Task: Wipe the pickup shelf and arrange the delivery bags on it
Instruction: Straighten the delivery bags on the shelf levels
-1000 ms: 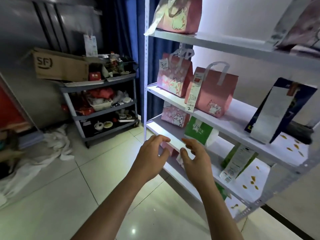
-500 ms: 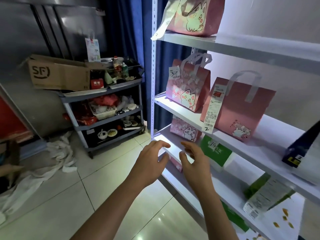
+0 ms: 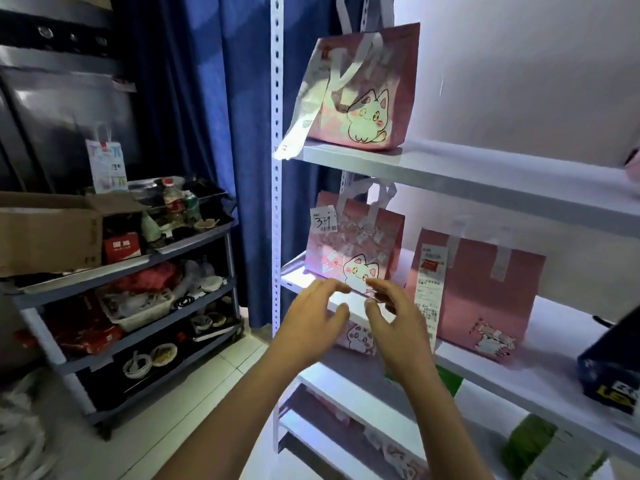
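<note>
Head view: left hand (image 3: 313, 323) and right hand (image 3: 394, 322) are seen raised, fingers spread and curled, empty, before pink cat bag (image 3: 353, 251) on shelf (image 3: 346, 303).

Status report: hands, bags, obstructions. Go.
Left hand and right hand open, empty, raised before the middle shelf. Pink cat bag tagged 34 upright just beyond the fingertips, not gripped. Second pink bag stands to its right. No obstruction.

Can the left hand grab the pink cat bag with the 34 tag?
Probably yes. The left hand is open and empty, right in front of the pink cat bag at the shelf edge, with nothing between them.
</note>
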The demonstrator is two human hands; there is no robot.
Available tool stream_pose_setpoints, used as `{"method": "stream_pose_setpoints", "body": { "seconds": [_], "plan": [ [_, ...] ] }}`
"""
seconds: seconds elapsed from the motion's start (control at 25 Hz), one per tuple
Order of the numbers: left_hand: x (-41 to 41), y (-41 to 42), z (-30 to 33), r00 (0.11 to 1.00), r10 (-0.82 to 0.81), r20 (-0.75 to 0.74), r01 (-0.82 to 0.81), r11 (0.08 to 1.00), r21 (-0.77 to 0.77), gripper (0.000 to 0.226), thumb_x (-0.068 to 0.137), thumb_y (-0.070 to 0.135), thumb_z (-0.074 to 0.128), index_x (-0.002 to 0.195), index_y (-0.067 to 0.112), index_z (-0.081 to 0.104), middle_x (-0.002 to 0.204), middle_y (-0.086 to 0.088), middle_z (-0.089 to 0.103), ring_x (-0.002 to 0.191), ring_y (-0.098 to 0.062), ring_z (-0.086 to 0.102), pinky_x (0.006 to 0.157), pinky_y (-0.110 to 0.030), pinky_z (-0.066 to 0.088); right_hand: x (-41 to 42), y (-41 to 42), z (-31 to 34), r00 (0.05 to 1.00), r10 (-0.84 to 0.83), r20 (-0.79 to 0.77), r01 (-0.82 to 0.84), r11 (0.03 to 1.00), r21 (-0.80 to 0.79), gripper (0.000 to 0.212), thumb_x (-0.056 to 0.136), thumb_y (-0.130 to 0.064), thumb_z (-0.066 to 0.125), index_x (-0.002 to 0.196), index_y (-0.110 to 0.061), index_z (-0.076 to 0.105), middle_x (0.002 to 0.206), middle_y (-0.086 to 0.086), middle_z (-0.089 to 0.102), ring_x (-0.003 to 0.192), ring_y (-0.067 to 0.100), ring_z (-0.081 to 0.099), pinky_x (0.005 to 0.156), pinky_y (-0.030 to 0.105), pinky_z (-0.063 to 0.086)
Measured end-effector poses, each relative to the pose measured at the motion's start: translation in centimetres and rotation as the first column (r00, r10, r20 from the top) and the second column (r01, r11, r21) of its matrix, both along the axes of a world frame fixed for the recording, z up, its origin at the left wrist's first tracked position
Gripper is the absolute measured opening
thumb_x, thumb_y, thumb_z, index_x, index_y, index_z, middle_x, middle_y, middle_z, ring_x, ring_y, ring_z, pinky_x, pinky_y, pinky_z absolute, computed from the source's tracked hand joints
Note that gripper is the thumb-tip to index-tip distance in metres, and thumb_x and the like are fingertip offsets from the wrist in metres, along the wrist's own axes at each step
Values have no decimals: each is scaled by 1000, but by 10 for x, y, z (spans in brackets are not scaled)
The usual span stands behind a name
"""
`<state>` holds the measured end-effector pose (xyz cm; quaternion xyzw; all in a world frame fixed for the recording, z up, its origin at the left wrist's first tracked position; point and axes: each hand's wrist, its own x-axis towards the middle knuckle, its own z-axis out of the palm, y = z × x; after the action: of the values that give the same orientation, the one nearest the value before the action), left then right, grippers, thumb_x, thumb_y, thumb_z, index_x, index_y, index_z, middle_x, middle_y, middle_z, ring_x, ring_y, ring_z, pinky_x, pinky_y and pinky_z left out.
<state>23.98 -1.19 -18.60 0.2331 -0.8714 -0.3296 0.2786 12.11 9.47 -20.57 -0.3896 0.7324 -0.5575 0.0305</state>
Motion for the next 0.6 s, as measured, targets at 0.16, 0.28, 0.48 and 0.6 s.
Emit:
{"method": "stream_pose_setpoints", "body": {
  "seconds": [0.16,0.28,0.48,0.6],
  "plan": [
    [-12,-54,33,992,-121,-37,119,991,-66,28,97,25,52,124,27,58,128,8,58,123,-11,50,105,-32,39,-6,-50,33,992,-109,-62,105,993,-52,30,96,-20,60,121,-37,61,118,-16,61,111,4,58,99,35,51],
    [-13,-86,47,984,-166,-66,160,982,-98,28,97,26,52,125,26,57,128,8,58,121,-10,50,105,-31,40,-3,-82,52,979,-171,-115,164,984,-66,30,96,-23,60,122,-38,61,118,-14,62,109,5,59,98,33,50],
    [-6,-132,50,976,-194,-97,188,980,-64,30,96,28,50,124,31,57,127,13,57,120,-9,50,106,-36,42,9,-122,61,967,-208,-146,203,978,-45,30,95,-23,60,123,-35,63,118,-13,62,108,5,59,97,31,49],
    [-4,-151,46,972,-208,-106,204,978,-46,29,96,30,50,124,33,57,127,13,57,121,-9,50,105,-38,43,14,-136,58,962,-229,-147,228,973,-19,30,96,-24,60,123,-36,63,118,-13,62,109,5,59,98,31,49]
  ]
}}
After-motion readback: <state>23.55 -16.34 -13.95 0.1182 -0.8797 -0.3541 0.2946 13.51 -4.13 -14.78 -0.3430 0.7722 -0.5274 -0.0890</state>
